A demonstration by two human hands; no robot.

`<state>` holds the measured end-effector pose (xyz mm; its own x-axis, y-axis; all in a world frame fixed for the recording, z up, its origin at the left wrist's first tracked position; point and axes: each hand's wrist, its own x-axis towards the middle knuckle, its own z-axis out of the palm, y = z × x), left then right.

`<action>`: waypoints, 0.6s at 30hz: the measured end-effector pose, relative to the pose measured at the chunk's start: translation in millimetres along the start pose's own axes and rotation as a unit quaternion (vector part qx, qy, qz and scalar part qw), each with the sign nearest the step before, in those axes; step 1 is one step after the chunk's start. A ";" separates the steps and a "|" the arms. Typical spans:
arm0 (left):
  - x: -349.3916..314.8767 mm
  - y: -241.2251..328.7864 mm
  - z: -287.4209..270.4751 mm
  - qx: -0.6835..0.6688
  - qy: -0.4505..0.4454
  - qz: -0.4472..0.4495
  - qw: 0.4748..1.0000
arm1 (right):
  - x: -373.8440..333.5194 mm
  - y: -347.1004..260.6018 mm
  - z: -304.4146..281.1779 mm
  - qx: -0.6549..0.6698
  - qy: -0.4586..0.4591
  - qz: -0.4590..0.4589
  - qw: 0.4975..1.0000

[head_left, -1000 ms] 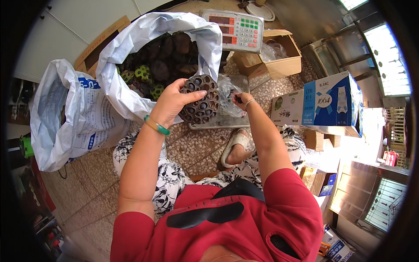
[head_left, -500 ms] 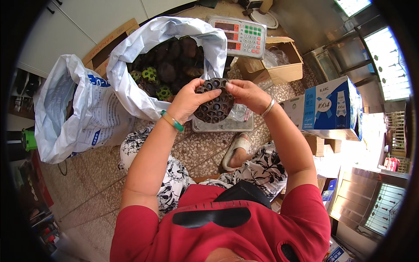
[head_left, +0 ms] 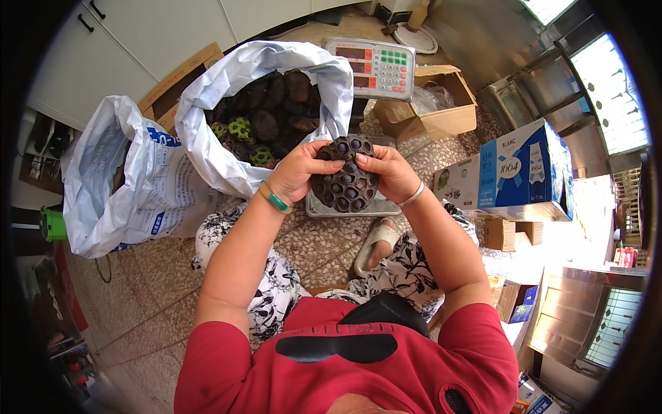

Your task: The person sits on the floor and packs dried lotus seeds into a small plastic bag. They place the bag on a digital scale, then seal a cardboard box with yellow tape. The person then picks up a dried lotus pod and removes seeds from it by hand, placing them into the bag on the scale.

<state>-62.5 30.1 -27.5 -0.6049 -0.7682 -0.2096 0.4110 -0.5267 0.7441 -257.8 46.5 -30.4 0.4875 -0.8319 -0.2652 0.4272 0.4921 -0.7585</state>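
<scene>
Between my two hands is a dark brown dried lotus seed pod point(head_left: 345, 183), its holed face turned up and dark seeds showing in the holes. My left hand point(head_left: 301, 169) grips its left edge with the thumb laid across the top. My right hand point(head_left: 390, 172) holds the right edge, thumb pressed on the upper part of the face. Just beyond my left hand stands an open white woven sack point(head_left: 196, 141) filled with dark pods and a few green ones point(head_left: 240, 129). Under the pod, partly hidden, is the scale's metal platform point(head_left: 355, 207).
The scale's display panel point(head_left: 372, 67) rises behind the platform. An open cardboard box point(head_left: 438, 117) with clear plastic stands behind right, a blue and white carton point(head_left: 527, 169) farther right. A second white sack point(head_left: 148, 193) stands at left, near a white cabinet point(head_left: 158, 34).
The pod has tilted so its seeds show more plainly. My right hand has shifted down, its thumb now on the pod's face. The view has shifted slightly.
</scene>
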 end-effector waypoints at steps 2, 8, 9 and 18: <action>-0.1 -2.8 -3.7 -0.010 -0.027 -0.008 1.000 | 2.3 -0.2 -2.0 0.009 -0.002 0.012 1.000; 7.5 -7.1 -1.8 0.045 0.134 0.038 0.989 | 7.3 -10.0 6.0 -0.514 0.308 -0.208 0.773; 7.2 -8.2 -3.1 0.057 0.148 0.048 0.986 | 5.4 -10.5 11.8 -0.541 0.263 -0.181 0.778; 1.4 -3.5 -7.1 0.060 0.097 0.018 0.993 | -4.2 -12.6 2.2 -0.324 0.055 -0.029 0.944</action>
<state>-59.9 28.3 -34.9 -0.4434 -0.8478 -0.2910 0.3393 -0.4592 0.8210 -263.6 44.4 -18.4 0.3794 -0.8922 -0.2450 -0.1213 0.2146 -0.9691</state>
